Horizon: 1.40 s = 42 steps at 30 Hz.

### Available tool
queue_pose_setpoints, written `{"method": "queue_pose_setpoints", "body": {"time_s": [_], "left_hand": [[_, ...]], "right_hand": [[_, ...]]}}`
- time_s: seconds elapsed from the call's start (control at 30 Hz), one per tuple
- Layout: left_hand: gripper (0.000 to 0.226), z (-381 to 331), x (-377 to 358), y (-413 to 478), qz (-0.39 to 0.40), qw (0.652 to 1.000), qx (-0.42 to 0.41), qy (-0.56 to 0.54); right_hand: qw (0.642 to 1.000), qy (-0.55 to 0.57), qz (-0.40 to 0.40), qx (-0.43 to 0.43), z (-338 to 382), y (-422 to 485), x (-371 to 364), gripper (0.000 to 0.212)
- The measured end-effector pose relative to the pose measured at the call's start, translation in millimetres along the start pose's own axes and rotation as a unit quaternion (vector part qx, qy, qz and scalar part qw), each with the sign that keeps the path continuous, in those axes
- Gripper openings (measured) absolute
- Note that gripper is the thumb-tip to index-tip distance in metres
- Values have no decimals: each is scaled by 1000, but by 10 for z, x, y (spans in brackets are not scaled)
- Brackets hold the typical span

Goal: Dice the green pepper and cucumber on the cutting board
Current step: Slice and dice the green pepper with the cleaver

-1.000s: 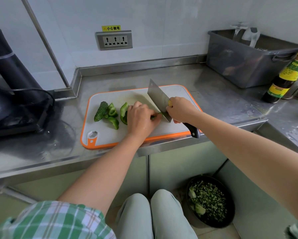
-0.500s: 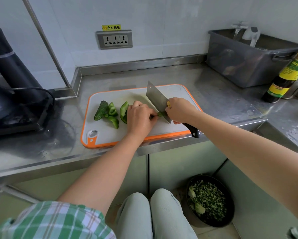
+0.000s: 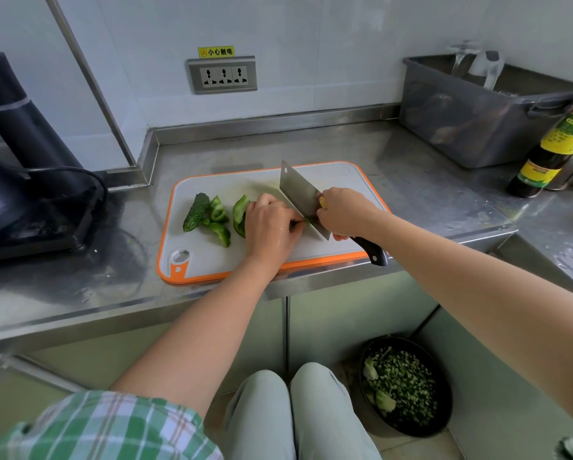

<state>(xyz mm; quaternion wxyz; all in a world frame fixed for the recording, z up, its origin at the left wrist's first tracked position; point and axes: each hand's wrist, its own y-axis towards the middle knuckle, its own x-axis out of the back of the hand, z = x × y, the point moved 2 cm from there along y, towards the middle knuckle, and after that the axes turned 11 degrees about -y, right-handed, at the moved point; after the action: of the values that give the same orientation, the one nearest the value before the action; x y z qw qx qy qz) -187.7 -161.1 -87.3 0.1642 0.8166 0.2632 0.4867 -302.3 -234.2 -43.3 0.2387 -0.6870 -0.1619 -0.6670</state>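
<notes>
A white cutting board with an orange rim lies on the steel counter. On its left lie a piece of cucumber and several green pepper pieces. My left hand, fingers curled, holds down a green pepper piece that is mostly hidden under it. My right hand grips a cleaver by its black handle; the blade rests edge-down right beside my left fingertips, with a sliver of green showing at the edge.
A black appliance with a cable stands at the left. A grey bin and a sauce bottle stand at the right. A wall socket is behind the board. A black bowl of chopped greens sits on the floor.
The cleaver has come down slightly and edged left toward my left fingertips. My left hand stays on the pepper piece.
</notes>
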Motion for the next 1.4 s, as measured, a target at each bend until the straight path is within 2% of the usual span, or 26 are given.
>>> {"method": "queue_pose_setpoints", "body": {"time_s": [0.1, 0.2, 0.43, 0.6, 0.83, 0.97, 1.1, 1.27, 1.4], "left_hand": [[5, 15, -5, 4, 1, 1000, -9, -8], [7, 33, -16, 11, -7, 1000, 1, -6], [8, 30, 20, -1, -14, 998, 41, -37], [10, -5, 53, -28, -15, 999, 19, -48], [19, -23, 87, -30, -16, 999, 16, -32], [19, 64, 91, -19, -6, 1000, 17, 6], [10, 49, 88, -10, -15, 999, 23, 21], [9, 59, 52, -15, -26, 999, 28, 19], [9, 65, 35, -30, -29, 999, 25, 4]], "right_hand": [[998, 48, -17, -21, -12, 31, -34, 22], [996, 75, -26, -32, -76, 36, -6, 16], [1000, -7, 15, 3, -32, -46, 163, 32], [999, 15, 33, 3, 17, -73, 85, 24], [995, 93, -35, -29, -44, 7, -49, 17], [997, 66, -39, -13, -87, -13, 95, 20], [1000, 7, 8, 2, 22, -81, 104, 21], [1000, 3, 3, -15, 64, -95, 37, 17], [998, 49, -14, -32, 88, -68, -11, 12]]}}
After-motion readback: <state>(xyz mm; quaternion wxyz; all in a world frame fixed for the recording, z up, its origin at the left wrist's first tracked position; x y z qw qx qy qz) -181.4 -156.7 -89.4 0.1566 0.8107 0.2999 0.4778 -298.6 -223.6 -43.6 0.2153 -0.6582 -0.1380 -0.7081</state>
